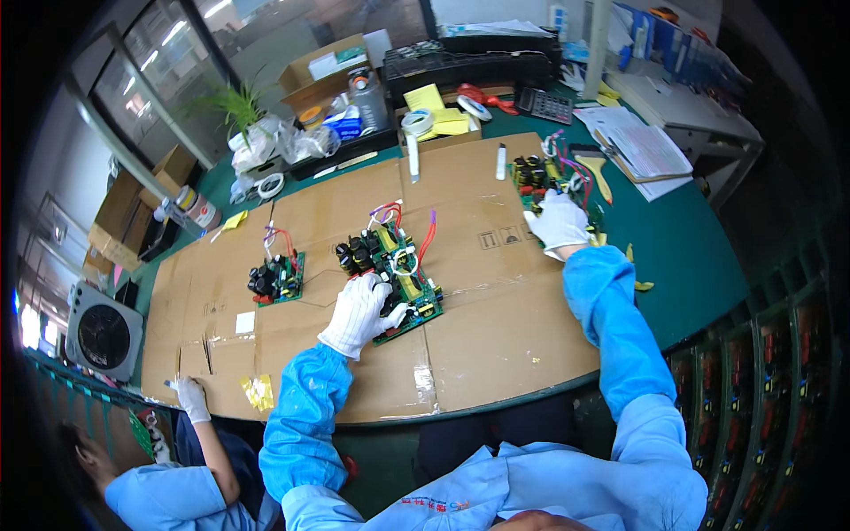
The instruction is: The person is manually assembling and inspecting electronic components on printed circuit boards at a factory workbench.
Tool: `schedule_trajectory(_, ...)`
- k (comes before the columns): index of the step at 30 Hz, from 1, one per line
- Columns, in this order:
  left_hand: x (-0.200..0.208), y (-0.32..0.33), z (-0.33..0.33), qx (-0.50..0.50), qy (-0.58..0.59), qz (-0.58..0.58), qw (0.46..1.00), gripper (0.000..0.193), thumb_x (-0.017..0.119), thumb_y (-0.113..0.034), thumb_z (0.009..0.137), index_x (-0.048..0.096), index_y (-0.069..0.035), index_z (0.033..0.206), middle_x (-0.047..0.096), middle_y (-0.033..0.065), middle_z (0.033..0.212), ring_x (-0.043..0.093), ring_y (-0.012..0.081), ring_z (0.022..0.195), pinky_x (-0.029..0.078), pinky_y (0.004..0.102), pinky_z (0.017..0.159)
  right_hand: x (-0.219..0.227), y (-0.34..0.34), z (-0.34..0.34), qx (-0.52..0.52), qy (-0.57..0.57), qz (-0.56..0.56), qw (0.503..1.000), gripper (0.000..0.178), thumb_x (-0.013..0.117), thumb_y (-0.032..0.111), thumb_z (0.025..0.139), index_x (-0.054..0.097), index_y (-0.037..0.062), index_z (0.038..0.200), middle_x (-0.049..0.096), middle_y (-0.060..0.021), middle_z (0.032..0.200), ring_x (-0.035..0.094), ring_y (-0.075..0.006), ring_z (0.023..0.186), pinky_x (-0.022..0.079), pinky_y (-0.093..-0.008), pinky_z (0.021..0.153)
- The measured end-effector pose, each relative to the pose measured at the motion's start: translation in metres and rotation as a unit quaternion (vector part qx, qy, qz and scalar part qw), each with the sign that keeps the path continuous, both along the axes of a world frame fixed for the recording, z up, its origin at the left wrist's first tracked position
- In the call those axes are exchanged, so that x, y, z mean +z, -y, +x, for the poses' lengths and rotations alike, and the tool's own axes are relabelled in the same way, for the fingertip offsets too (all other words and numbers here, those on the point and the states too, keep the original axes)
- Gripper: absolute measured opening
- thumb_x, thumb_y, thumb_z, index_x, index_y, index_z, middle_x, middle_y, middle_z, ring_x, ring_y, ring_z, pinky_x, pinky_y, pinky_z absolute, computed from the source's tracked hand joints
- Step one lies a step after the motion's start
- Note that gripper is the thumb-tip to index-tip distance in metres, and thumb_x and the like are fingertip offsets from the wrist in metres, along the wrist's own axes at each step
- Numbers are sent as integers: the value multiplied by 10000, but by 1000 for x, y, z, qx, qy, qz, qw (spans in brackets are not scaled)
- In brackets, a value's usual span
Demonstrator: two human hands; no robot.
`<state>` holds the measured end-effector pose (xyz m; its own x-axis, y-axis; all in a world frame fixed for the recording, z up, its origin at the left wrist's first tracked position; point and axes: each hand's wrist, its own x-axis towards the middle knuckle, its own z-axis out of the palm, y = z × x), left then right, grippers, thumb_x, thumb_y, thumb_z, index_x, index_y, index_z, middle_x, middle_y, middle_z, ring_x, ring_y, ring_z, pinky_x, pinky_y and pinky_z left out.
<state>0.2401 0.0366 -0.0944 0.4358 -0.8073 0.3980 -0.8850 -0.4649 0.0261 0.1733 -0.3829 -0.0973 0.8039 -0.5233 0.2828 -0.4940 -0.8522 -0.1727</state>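
My left hand, in a white glove, grips the near left part of a green circuit board in the middle of the cardboard. Black capacitors, yellow transformers and red, white and purple wires stand up from it. My right hand, also gloved, reaches to the far right and is closed over the near part of another circuit board with similar parts and wires. Its fingertips are partly hidden among the components. A smaller circuit board with red and white wires lies to the left, touched by neither hand.
Flattened cardboard covers much of the green table. A brush, a clipboard and a calculator lie at the far right. At the left, a co-worker's gloved hand rests by a fan. Racks of boards stand at right.
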Motion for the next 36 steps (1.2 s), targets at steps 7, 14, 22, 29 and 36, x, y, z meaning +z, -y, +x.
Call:
schedule_trajectory(7,-10,-11,23,41,15,-66,997,387,814,-378,813,659,-63,976,594,139,974,604,329,934,515,447,816,61,29,30,13,18,121,992,779,631,701,824,669,20,1200,720,-284,1116,696,-425,1053,539,-505,894)
schedule_trajectory(14,-16,-20,20,107,42,-61,992,524,760,-451,835,620,-37,1124,596,132,910,608,320,854,494,451,734,70,-122,45,175,88,19,980,514,702,541,852,679,90,1097,737,-171,970,727,-378,860,574,-491,725)
schedule_trajectory(22,-29,-15,10,191,2,-107,976,546,758,-467,847,621,-75,1201,612,131,922,615,325,878,527,461,730,-8,-187,61,212,121,-76,967,508,706,563,860,638,77,992,673,-133,804,700,-301,705,561,-431,582)
schedule_trajectory(29,-28,-12,8,204,-30,-137,969,446,776,-358,844,647,-104,1187,645,115,947,627,325,915,526,455,782,50,-135,35,313,23,98,945,571,601,563,958,704,16,1085,730,-212,914,712,-393,859,563,-473,753)
schedule_trajectory(36,-48,15,14,180,27,-301,936,408,816,-226,769,678,-92,1129,690,88,970,647,309,899,520,443,784,5,84,127,167,44,-61,983,350,587,345,968,711,19,931,712,-231,828,700,-435,806,560,-536,702)
